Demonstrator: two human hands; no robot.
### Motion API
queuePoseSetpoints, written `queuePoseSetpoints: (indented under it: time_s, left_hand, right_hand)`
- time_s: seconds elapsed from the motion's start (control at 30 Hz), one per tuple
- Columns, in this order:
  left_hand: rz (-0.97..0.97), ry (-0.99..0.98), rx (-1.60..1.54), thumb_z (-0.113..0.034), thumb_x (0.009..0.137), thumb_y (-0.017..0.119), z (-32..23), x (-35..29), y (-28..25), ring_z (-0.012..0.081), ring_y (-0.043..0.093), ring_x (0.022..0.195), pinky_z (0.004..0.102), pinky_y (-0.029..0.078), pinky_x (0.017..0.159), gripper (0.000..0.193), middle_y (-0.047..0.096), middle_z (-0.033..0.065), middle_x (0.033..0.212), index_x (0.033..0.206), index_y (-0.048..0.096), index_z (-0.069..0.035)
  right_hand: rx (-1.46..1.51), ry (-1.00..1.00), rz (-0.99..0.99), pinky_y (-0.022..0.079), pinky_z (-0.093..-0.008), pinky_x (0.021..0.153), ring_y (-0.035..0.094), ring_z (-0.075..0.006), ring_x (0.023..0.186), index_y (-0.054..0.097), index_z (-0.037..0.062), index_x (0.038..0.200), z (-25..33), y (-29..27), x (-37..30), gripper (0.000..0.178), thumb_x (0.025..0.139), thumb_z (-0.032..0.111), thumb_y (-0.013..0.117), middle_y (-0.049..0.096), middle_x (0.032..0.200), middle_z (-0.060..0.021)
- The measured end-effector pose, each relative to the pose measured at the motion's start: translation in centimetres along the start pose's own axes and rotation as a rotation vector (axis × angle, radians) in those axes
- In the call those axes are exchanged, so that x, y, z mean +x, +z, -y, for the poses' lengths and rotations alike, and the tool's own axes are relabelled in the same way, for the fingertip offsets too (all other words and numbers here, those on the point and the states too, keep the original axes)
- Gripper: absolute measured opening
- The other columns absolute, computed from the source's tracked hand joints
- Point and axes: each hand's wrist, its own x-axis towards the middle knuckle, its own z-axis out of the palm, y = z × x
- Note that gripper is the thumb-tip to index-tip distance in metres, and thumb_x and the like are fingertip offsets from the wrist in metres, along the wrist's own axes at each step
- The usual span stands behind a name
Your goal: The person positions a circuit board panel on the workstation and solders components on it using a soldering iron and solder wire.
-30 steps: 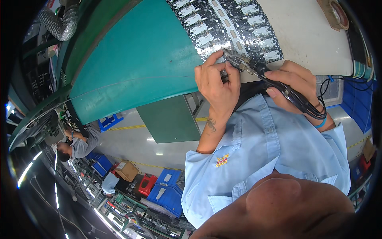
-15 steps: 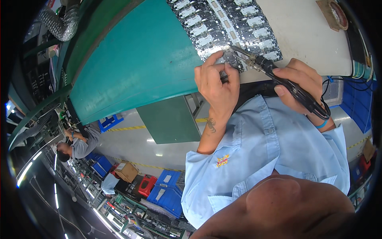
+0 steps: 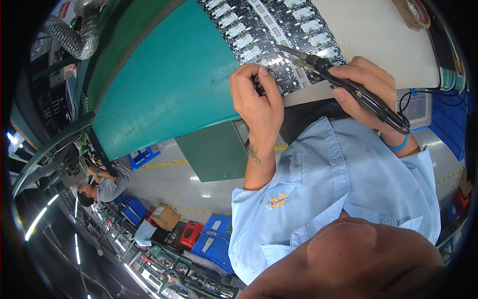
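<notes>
A panel of circuit boards [image 3: 298, 30], black with silvery white patches, lies at the worktable's near edge, split by a pale strip down its middle. In my right hand [image 3: 368, 84] is a black soldering iron [image 3: 356, 92] with a thin metal guide beside its tip. That tip points left over the pale strip; whether it touches is too small to tell. My left hand [image 3: 256, 97] is at the panel's near left corner, fingers curled and thumb against the index finger. What it pinches, if anything, cannot be made out.
A green mat [image 3: 164, 74] covers the table's left part. At the far right sits a roll of tape [image 3: 418, 13]. The iron's cable [image 3: 406, 112] loops beside my right wrist. Blue crates [image 3: 211, 246] and a red stool [image 3: 191, 233] stand on the floor behind; a seated person [image 3: 112, 187] is farther left.
My left hand has drawn back left from the iron's tip, its index finger curling in. My right hand has shifted slightly up and left with the iron. The whole view has shifted a little.
</notes>
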Motion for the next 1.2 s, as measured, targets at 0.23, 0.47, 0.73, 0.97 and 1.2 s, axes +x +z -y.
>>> queuePoseSetpoints:
  time_s: [0.23, 0.47, 0.73, 0.97, 1.2]
  left_hand:
    - [-0.049, 0.208, 0.05, 0.005, 0.085, 0.072, 0.5, 0.9, 0.9, 0.0243, 0.056, 0.086, 0.0333, 0.047, 0.083, 0.017, 0.075, 0.0109, 0.111, 0.095, 0.062, -0.004]
    - [-0.026, 0.208, 0.084, 0.006, 0.081, 0.072, 0.7, 0.8, 1.0, 0.022, 0.053, 0.084, 0.0322, 0.046, 0.083, 0.018, 0.078, 0.0092, 0.115, 0.09, 0.061, -0.005]
    - [-0.029, 0.204, 0.082, 0.007, 0.08, 0.072, 0.9, 0.7, 1.1, 0.0216, 0.052, 0.083, 0.0322, 0.046, 0.083, 0.018, 0.079, 0.0088, 0.115, 0.088, 0.061, -0.005]
    - [-0.02, 0.213, 0.101, 0.006, 0.083, 0.07, 0.9, 0.8, 1.0, 0.0212, 0.056, 0.09, 0.0307, 0.05, 0.079, 0.014, 0.08, 0.0081, 0.114, 0.091, 0.064, -0.003]
    - [-0.01, 0.208, 0.119, 0.006, 0.084, 0.07, 0.8, 0.7, 0.9, 0.0214, 0.057, 0.093, 0.0307, 0.052, 0.08, 0.012, 0.08, 0.0082, 0.114, 0.092, 0.065, -0.003]
  right_hand:
    - [-0.001, -0.004, -0.007, 0.048, -0.0259, 0.063, 0.057, -0.0159, 0.066, 0.077, -0.0014, 0.112, -0.1, 0.3, 0.1, 0.031, 0.082, 0.001, 0.082, 0.07, 0.086, -0.0087]
    - [-0.006, -0.008, 0.005, 0.048, -0.0264, 0.063, 0.058, -0.0163, 0.066, 0.077, -0.0016, 0.112, -0.2, 0.5, 0.2, 0.031, 0.082, 0.001, 0.083, 0.072, 0.089, -0.0094]
    - [-0.01, -0.001, 0.019, 0.049, -0.026, 0.063, 0.059, -0.016, 0.067, 0.077, -0.0017, 0.112, -0.2, 0.6, 0.2, 0.031, 0.082, 0.001, 0.083, 0.072, 0.089, -0.0094]
    - [-0.01, 0.01, 0.033, 0.048, -0.0257, 0.062, 0.058, -0.0157, 0.066, 0.077, -0.0017, 0.112, -0.2, 0.9, 0.3, 0.031, 0.082, 0.0, 0.083, 0.071, 0.088, -0.0087]
    - [0.01, 0.009, 0.038, 0.048, -0.0256, 0.063, 0.058, -0.0156, 0.067, 0.077, -0.0017, 0.112, -0.3, 1.1, 0.3, 0.031, 0.081, -0.001, 0.083, 0.07, 0.087, -0.0081]
